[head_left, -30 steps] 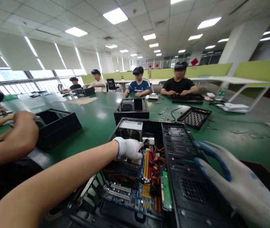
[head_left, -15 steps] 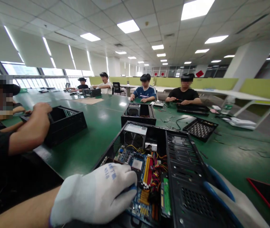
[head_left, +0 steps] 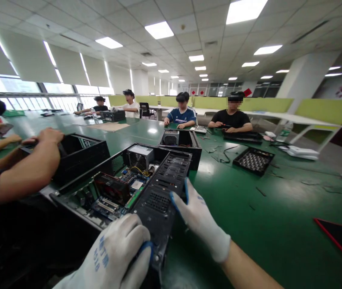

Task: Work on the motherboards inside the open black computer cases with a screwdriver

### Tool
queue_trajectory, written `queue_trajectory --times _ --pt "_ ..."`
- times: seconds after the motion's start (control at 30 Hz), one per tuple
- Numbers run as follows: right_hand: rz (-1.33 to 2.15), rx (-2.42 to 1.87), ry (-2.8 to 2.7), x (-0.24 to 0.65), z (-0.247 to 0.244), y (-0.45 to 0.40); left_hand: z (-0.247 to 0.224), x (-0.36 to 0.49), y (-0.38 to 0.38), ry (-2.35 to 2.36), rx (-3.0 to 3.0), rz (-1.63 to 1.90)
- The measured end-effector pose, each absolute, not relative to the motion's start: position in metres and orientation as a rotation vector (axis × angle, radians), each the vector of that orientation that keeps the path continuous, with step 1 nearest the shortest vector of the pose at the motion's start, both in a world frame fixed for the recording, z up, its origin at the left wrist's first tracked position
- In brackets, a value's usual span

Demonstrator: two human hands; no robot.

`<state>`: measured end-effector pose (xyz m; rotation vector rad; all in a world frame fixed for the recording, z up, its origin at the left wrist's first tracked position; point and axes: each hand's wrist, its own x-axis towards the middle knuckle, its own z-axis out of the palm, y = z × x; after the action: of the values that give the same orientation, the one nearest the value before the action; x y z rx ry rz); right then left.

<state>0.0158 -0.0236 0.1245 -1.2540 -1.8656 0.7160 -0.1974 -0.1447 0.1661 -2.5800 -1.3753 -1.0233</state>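
An open black computer case (head_left: pixel 155 224) lies tilted across the near table edge, its inside facing up. In it are a power supply (head_left: pixel 141 155), a motherboard (head_left: pixel 137 184) and a dark graphics card (head_left: pixel 112 188). My left hand (head_left: pixel 119 251), in a white glove with blue fingertips, has its fingers bent over the near end of the case; some fingertips are hidden. At the right side of the case, my gloved right hand (head_left: pixel 202 220) holds the edge, thumb over the perforated panel and fingers along the outer side.
Close behind stands another black case (head_left: pixel 195 154). To the left, a co-worker's arm (head_left: pixel 32 172) reaches into a further case (head_left: pixel 80 154). A black tray (head_left: pixel 253 160), loose cables (head_left: pixel 226 154) and a red-edged dark panel (head_left: pixel 339 241) lie rightward on the green table (head_left: pixel 249 224).
The computer case has shifted left and turned. My left hand has left the motherboard area for the near end. My right hand has moved left with the case's side.
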Motion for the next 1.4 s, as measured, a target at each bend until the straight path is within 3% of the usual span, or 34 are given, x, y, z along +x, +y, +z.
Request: queue_trajectory --times 0.33,0.73,0.97,1.17,1.3,1.4 --pt "0.869 -1.091 -1.946 -0.1 0.12 0.039 0.138 -0.24 -0.096 -1.53 -2.168 -0.836" --pt "0.848 -1.087 -2.089 -0.165 0.121 0.07 0.127 -0.298 -0.059 -1.786 -1.654 -0.631" --pt "0.597 -1.076 -2.369 -0.129 0.119 0.107 0.13 -0.34 -0.043 -1.897 -1.579 -0.627" --pt "0.116 -1.508 -2.294 -0.058 0.139 0.183 0.138 -0.38 -0.045 -1.959 -1.559 -0.719" --pt "-0.094 -1.676 -2.252 -0.022 0.149 0.218 0.108 -0.355 -0.059 -1.805 -1.6 -1.098" --pt "-0.169 -1.77 -2.257 -0.008 0.15 0.229 0.067 -0.309 -0.067 -1.76 -2.04 -1.234"
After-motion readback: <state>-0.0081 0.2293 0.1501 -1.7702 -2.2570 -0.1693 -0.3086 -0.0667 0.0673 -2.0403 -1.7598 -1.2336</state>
